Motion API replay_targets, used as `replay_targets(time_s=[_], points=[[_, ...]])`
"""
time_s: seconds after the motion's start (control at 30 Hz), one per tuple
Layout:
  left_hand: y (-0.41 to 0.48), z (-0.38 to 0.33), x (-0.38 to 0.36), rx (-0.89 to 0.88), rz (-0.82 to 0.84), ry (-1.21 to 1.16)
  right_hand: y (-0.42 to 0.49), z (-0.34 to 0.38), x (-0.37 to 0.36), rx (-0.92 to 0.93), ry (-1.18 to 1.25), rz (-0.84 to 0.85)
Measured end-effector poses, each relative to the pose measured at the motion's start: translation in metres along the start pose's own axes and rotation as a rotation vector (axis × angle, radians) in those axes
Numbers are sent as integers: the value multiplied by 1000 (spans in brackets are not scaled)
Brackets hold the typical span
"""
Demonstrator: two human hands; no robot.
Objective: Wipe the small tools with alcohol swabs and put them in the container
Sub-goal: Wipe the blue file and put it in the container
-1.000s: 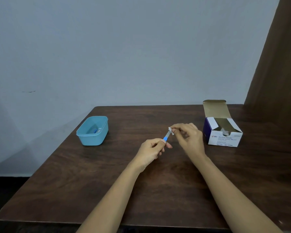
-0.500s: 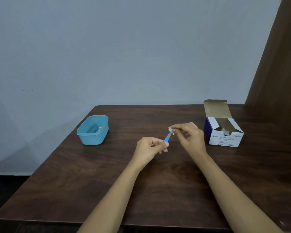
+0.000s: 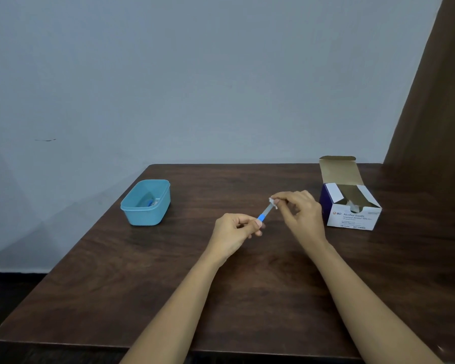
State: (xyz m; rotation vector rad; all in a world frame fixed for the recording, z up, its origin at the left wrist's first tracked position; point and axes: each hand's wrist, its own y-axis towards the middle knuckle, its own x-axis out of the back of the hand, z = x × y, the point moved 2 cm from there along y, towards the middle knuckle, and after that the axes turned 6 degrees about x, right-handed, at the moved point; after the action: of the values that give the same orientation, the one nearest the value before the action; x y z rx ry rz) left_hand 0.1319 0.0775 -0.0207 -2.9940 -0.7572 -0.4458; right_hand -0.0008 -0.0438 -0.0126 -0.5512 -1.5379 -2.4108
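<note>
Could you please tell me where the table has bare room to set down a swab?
The table is bare between the blue container and the left hand, along the back edge behind both hands, and at the near left corner. It is tight between the right hand and the alcohol swab box, and around the small tool.

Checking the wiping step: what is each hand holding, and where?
The left hand pinches the small tool by its blue end; the right hand pinches a white swab at the tool's far tip.
</note>
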Motion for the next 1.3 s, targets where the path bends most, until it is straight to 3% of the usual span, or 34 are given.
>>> replay_targets(time_s=[0.23,0.47,0.63,0.73,0.93,1.03,1.23,1.3], points=[[-1,-1,3,-28,-25,-1,-1,11,-6,225,51,216],[-2,-5,0,7,-19,62,1,-2,1,17,-42,48],[-4,-9,1,133,17,-60,3,1,6,-113,90,-143],[-4,-9,1,246,87,-197,2,9,4,-68,179,-144],[-4,-11,-1,295,123,-265,-2,13,-9,259,105,104],[-3,-10,-1,299,151,-264,-1,10,-9,249,73,97],[-5,-11,-2,296,218,-236,2,-1,3,5,29,-128],[-5,-11,-2,297,216,-241,2,3,4,12,52,-154]])
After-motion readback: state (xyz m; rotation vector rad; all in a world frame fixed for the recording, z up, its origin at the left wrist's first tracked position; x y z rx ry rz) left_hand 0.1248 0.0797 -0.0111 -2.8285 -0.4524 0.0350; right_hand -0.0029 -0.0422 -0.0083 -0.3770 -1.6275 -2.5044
